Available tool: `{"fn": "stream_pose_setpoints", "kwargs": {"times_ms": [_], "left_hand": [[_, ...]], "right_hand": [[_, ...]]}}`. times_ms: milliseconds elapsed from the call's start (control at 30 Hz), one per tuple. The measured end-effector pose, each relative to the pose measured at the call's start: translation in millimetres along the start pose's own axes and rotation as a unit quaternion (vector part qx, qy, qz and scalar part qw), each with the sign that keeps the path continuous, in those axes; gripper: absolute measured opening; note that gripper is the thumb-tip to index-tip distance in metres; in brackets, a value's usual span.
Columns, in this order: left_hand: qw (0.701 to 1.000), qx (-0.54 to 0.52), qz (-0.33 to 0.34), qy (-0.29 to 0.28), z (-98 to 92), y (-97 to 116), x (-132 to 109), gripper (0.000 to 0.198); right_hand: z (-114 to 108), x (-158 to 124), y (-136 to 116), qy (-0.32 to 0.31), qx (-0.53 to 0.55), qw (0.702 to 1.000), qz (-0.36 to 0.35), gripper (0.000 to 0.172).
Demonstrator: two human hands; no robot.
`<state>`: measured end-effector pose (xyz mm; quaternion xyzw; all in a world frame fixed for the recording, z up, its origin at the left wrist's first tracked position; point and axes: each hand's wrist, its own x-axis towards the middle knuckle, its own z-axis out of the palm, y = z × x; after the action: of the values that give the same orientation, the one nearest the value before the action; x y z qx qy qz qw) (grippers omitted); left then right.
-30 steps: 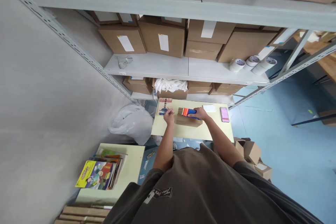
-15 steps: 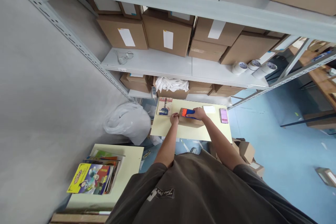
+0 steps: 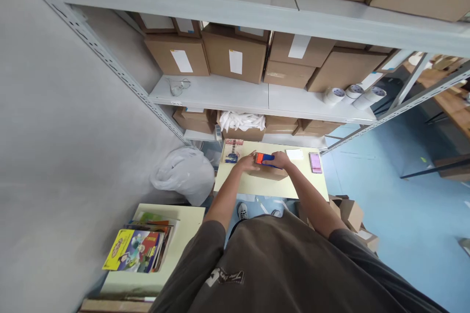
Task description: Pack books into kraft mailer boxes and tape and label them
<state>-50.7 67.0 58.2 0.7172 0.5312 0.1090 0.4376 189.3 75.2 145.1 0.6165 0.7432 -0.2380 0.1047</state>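
Observation:
A small brown cardboard box [image 3: 270,173] lies on the pale yellow table. My right hand [image 3: 281,160] is closed around a blue and orange tape dispenser [image 3: 265,159], which rests on the box's top. Over the left end of the box is my left hand [image 3: 248,162], fingers stretched out and apart, holding nothing; whether its palm presses the cardboard I cannot tell. Just beyond it, on the table's left side, lies a book [image 3: 232,150] with a printed cover.
White paper [image 3: 294,154] and a phone with a lilac screen [image 3: 315,162] lie right on the table [image 3: 235,188]. Shelving with boxes and tape rolls [image 3: 334,96] rises behind. A white plastic bag [image 3: 183,173] and a side table with books [image 3: 134,250] stand left; cartons [image 3: 350,215] lie right.
My left hand has gone from bent fingers at the box's left corner to stretched fingers over its left end. The dispenser stays in my right hand on the box. The view has shifted slightly.

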Motion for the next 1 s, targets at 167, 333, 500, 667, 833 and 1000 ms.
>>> {"fn": "stream_pose_setpoints", "kwargs": {"times_ms": [167,333,500,667,833,1000], "left_hand": [[0.997,0.06,-0.023,-0.047,-2.7,3.1,-5.7,0.098],[0.997,0.052,-0.051,-0.038,5.2,7.7,-9.6,0.092],[0.998,0.017,-0.064,-0.009,6.0,7.1,-9.4,0.096],[0.995,-0.06,-0.08,0.026,10.9,0.5,-5.8,0.094],[0.995,-0.001,-0.098,0.023,13.1,0.8,0.2,0.095],[0.993,0.081,-0.09,-0.009,12.3,10.2,1.7,0.091]], "right_hand": [[-1.1,-8.8,5.2,0.012,0.013,1.0,0.002,0.071],[1.2,-15.9,8.4,0.024,0.032,0.999,0.001,0.069],[-8.4,-17.2,28.3,0.005,0.039,0.999,-0.005,0.067],[-14.7,-38.8,116.5,0.017,0.041,0.998,0.046,0.062],[-19.5,-76.3,214.7,0.016,0.05,0.991,0.121,0.058],[-22.0,-81.2,238.2,-0.01,0.033,0.99,0.137,0.058]]}}
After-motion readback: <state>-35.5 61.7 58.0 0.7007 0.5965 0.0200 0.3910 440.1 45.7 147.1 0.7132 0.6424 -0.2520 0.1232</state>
